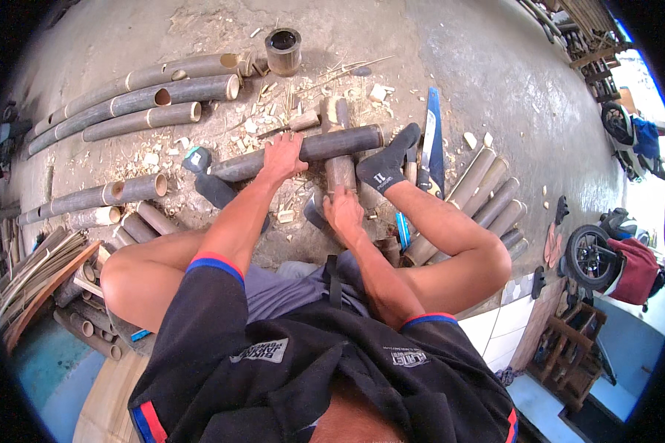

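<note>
Shaving-strewn concrete floor [458, 59], left hand [282, 156] over dark bamboo tube [345, 142].

By the floor's [488, 66] right edge stands a motorbike [592, 257] draped with a red cloth [638, 272], pink sandals [553, 244] lying just beside it. Another motorbike [618, 124], carrying a blue cloth [646, 139], stands farther along that edge. A wooden stand [569, 343] is right of white tiles [506, 321].

Lettering stands on the black short-sleeved fabric shirt with red-and-blue trim [199, 332] — capitals on a slanted pale grey rectangular patch [261, 351], plus a pale lettered logo [409, 358] — and small white marks on the dark grey fabric sock [391, 156].
</note>
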Motion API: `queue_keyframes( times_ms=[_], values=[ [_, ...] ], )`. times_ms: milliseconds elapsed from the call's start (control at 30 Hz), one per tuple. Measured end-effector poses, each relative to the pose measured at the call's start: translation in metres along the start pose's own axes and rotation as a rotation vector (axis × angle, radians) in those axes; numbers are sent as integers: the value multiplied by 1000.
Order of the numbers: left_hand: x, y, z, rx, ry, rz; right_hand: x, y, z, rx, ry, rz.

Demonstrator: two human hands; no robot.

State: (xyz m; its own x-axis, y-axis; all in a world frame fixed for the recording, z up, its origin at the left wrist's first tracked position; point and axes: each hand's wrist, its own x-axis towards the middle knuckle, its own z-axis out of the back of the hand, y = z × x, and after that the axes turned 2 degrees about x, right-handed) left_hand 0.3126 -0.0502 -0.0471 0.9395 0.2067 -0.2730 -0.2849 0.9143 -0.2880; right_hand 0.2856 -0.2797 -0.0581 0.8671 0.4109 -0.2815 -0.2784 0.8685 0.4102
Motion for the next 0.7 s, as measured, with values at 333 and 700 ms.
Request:
queue_keyframes(
  times_ms=[333,700],
  values=[
    [1,-26,126,-928,-637,181,28,-11,9,-14,4,-164],
    [9,-17,3,-2387,-488,802,36,-21,-7,15,0,-159]
  ],
)
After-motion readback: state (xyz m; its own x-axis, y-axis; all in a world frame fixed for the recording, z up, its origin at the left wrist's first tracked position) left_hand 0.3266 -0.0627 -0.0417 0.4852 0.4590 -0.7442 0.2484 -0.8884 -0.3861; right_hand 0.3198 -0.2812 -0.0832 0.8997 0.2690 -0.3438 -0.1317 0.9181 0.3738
